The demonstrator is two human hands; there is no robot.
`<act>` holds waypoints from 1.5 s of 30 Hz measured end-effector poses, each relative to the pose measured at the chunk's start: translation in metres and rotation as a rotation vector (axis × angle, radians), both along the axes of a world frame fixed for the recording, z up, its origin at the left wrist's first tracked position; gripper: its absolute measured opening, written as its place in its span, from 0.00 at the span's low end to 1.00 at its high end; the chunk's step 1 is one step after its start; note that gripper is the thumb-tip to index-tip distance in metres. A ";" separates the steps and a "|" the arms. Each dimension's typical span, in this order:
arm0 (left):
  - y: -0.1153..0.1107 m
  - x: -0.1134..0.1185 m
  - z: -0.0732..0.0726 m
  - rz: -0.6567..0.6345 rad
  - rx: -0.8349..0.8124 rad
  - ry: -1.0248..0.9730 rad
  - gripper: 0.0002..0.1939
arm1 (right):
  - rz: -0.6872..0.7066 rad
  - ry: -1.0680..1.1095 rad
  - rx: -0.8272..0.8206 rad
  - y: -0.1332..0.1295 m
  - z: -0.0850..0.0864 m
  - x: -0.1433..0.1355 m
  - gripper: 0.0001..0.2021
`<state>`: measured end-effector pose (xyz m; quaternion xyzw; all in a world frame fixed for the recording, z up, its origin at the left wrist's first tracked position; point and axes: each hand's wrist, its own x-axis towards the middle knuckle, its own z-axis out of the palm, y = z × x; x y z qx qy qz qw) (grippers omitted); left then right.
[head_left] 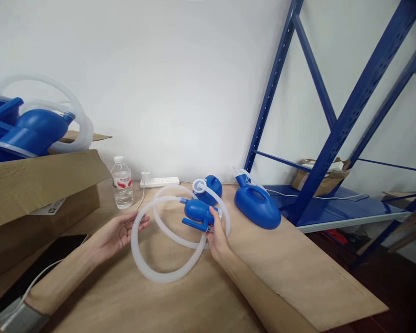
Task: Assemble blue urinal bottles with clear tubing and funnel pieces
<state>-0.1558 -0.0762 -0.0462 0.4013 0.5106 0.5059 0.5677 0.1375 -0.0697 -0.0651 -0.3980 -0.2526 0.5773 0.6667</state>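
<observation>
My right hand (217,235) is closed around the blue plastic piece with a handle (196,210), in the middle of the view. From its narrow end a translucent hose (159,276) loops to the left and back toward that hand. At the hose's left side is my left hand (119,233), palm up, fingers apart and loosely curved, touching or almost touching the hose. Just behind the held piece stands a blue container (213,187) with a white round cap, its own hose coiled on the table. Another blue bottle with a handle (258,208) lies to the right.
A cardboard box (55,185) at the left holds several blue parts (41,129) and hoses. Behind stand a water bottle (122,185) and a power strip (159,181). A dark flat object (45,259) lies left. Blue shelving (333,152) rises right.
</observation>
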 end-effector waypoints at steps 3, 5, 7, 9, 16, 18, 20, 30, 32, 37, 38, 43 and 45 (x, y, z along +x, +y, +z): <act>0.000 0.001 0.003 -0.017 0.006 0.008 0.10 | 0.003 -0.003 0.003 0.000 0.000 0.000 0.32; -0.001 0.001 0.005 -0.020 0.028 0.020 0.11 | 0.002 0.000 0.001 0.000 0.001 0.001 0.31; -0.001 0.001 0.005 -0.008 0.028 0.009 0.11 | -0.005 0.011 -0.004 0.000 0.001 0.001 0.30; 0.000 0.000 0.003 0.040 0.023 -0.022 0.10 | -0.011 0.028 -0.007 0.001 0.001 0.000 0.31; 0.007 0.000 -0.003 0.254 0.039 -0.201 0.12 | -0.010 -0.019 -0.010 -0.003 0.002 -0.001 0.29; 0.005 0.002 -0.001 0.239 0.030 -0.178 0.12 | -0.007 -0.024 -0.018 -0.003 0.002 -0.001 0.28; 0.002 0.004 0.001 0.209 0.029 -0.144 0.12 | -0.003 -0.012 -0.026 -0.003 0.002 -0.001 0.29; -0.011 0.013 0.012 0.005 -0.032 -0.123 0.06 | -0.007 0.103 -0.024 0.000 0.004 0.000 0.28; -0.013 0.015 0.015 -0.008 -0.077 -0.118 0.06 | -0.009 0.106 -0.028 0.000 0.005 0.000 0.27; -0.019 0.015 0.015 -0.213 -0.189 -0.128 0.17 | -0.022 0.105 -0.062 -0.002 0.008 0.000 0.24; -0.019 0.015 0.015 -0.235 -0.199 -0.155 0.17 | -0.018 0.110 -0.060 -0.002 0.008 0.000 0.24; -0.019 0.015 0.018 -0.188 -0.217 -0.280 0.13 | -0.001 0.106 -0.064 -0.002 0.007 0.001 0.25; -0.018 0.016 0.018 -0.193 -0.195 -0.277 0.15 | -0.005 0.094 -0.065 -0.001 0.007 0.000 0.26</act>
